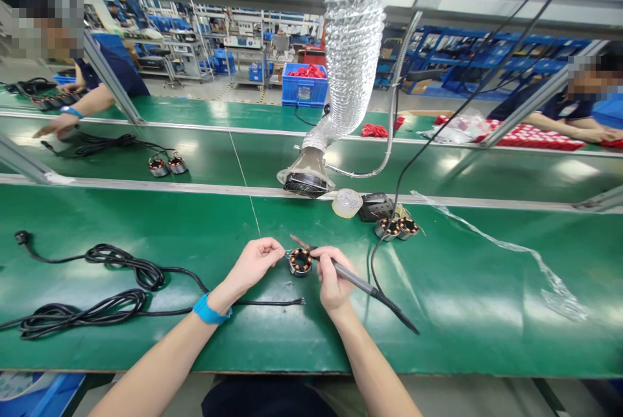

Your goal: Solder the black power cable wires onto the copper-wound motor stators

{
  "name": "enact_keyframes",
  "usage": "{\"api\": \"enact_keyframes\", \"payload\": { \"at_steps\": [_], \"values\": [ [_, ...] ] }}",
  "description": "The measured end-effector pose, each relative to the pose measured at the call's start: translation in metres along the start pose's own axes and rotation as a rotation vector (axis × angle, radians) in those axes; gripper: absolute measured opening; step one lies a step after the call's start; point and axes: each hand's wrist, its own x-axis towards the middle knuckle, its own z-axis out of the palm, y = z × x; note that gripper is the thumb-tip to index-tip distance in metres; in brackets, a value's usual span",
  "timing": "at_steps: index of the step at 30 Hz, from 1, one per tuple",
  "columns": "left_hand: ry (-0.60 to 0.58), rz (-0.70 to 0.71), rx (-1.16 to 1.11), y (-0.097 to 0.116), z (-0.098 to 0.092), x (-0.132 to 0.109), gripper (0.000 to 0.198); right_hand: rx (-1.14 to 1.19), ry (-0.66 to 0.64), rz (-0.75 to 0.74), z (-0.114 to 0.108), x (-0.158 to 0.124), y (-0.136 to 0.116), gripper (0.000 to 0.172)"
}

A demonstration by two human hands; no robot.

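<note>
A round stator with copper windings (300,262) lies on the green table between my hands. My right hand (333,277) is closed around a soldering iron (357,279), whose tip reaches over the stator's upper edge. At the stator's left side, my left hand (257,262), with a blue wristband, pinches something thin at the fingertips, too small to make out; thin wire ends show beside it. A thin white strand (243,177) hangs from above to just over the left hand. Below the stator, the stripped end of a black cable (292,302) lies on the table.
Coiled black cables (126,264) lie at left. Behind the stator are a fume extractor nozzle (306,180), a yellowish roll (347,203) and two more stators (396,229). Crumpled clear plastic (559,297) lies at right. Two people work across the bench, beyond a metal rail (219,190).
</note>
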Motion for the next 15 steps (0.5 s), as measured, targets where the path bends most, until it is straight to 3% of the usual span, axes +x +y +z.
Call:
{"api": "enact_keyframes", "payload": {
  "at_steps": [5,11,15],
  "values": [
    [0.000,0.021,0.011,-0.001,0.001,-0.001,0.031,-0.082,-0.100,-0.115,0.007,0.007,-0.008,0.019],
    [0.003,0.152,0.038,-0.004,0.001,0.004,0.025,-0.141,-0.258,-0.166,0.020,0.014,-0.001,0.033],
    [0.056,0.196,0.175,-0.006,0.008,-0.001,0.018,-0.188,-0.192,-0.268,0.021,0.012,0.007,0.030]
  ]
}}
